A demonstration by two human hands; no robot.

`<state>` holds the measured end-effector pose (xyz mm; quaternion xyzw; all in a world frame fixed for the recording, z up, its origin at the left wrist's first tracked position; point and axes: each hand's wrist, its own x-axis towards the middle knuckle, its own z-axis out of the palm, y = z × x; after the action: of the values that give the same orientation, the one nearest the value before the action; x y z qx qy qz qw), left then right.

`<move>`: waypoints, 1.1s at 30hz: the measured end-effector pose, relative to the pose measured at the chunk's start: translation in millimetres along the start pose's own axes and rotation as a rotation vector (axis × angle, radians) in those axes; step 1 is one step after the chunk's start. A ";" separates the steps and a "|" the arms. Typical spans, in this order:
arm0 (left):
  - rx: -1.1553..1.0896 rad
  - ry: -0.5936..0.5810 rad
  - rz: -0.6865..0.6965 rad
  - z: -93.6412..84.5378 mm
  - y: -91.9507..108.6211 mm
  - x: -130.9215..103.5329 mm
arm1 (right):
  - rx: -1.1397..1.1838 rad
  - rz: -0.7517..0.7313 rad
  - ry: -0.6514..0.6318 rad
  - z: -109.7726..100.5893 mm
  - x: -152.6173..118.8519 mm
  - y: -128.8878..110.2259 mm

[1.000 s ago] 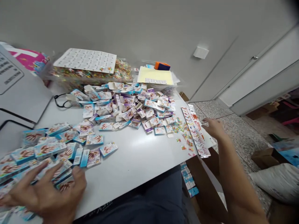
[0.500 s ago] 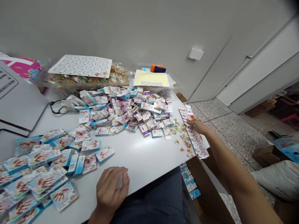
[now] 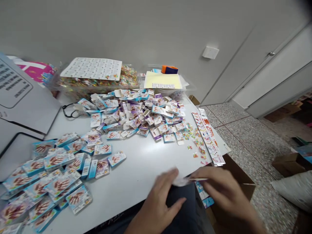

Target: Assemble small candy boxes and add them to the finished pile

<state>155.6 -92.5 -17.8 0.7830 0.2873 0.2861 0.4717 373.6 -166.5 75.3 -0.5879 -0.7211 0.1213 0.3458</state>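
Near the table's front edge, above my lap, my right hand [image 3: 219,187] pinches a small folded paper piece [image 3: 195,179], blurred by motion. My left hand [image 3: 159,201] is beside it with thumb and fingers apart, its fingertips close to a whitish part of the piece. Small candy-coloured packets [image 3: 198,144] and long printed sticker strips [image 3: 208,136] lie at the table's right edge. Many small open boxes [image 3: 136,113] form a pile in the middle. Closed blue and purple boxes [image 3: 58,159] are heaped at the left.
At the back stand a clear bin of shiny packets [image 3: 129,76] with a printed sheet [image 3: 92,67] on it, and another bin with yellow paper [image 3: 162,80]. A large white carton [image 3: 21,97] is at left. Below right, a cardboard box [image 3: 240,182] sits beside the table.
My right hand has left the sticker strips and come in over my lap with a small paper piece. My left hand has moved right and opened. The view has shifted slightly.
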 end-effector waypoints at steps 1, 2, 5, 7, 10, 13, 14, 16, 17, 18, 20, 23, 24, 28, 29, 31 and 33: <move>-0.098 -0.109 -0.082 3.5 3.3 0.3 | -0.016 -0.056 0.080 18.9 -4.1 -7.7; -0.203 -0.146 -0.166 5.5 4.0 0.6 | -0.034 -0.103 0.185 38.8 -7.6 -11.7; -0.523 -0.014 -0.417 -0.6 -6.2 -0.3 | -0.029 -0.284 0.286 91.3 -14.5 -12.0; -0.740 0.053 -0.498 -14.3 -14.9 -3.7 | -0.053 -0.349 0.176 109.9 -15.6 -12.5; -0.847 0.086 -0.449 -37.3 -16.1 -9.6 | -0.158 -0.333 -0.086 111.3 -13.7 -19.7; -0.691 0.119 -0.445 -44.2 -4.1 -9.9 | -0.165 -0.319 -0.215 106.8 -13.3 -26.7; -0.657 0.134 -0.463 -41.4 0.5 -8.7 | -0.134 -0.331 -0.196 109.6 -14.3 -27.9; -0.662 0.203 -0.487 -30.7 7.4 -6.1 | -0.043 -0.269 0.021 123.3 -17.3 -28.5; -0.681 0.252 -0.494 -24.5 9.3 -5.1 | 0.016 -0.168 0.193 132.7 -18.6 -28.3; -0.691 0.301 -0.492 -18.8 10.4 -4.5 | 0.095 -0.030 0.359 142.3 -19.3 -27.8; -0.651 0.395 -0.445 -11.7 10.0 -4.0 | 0.333 0.282 0.464 157.2 -18.3 -25.8; -0.459 0.493 -0.320 -15.2 5.4 -3.8 | 0.758 0.522 0.014 161.3 -12.3 -18.8; -0.400 0.487 -0.276 -19.5 3.2 -3.5 | 0.828 0.551 -0.121 158.8 -9.7 -15.8; -0.309 0.273 -0.148 -40.2 -6.9 -1.3 | 0.818 0.631 -0.161 147.2 1.4 -8.6; -0.300 0.235 -0.148 -43.7 -9.4 -0.8 | 0.833 0.640 -0.118 145.8 3.9 -9.2; -0.283 0.218 -0.189 -46.3 -13.8 -0.3 | 0.899 0.633 -0.038 145.5 7.3 -13.3; -0.276 0.262 -0.267 -43.8 -17.4 -0.6 | 0.960 0.602 0.034 148.4 7.3 -18.1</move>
<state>120.6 -61.0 -16.5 0.6226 0.4053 0.3568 0.5665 264.0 -130.4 -20.1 -0.5463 -0.3803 0.5194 0.5359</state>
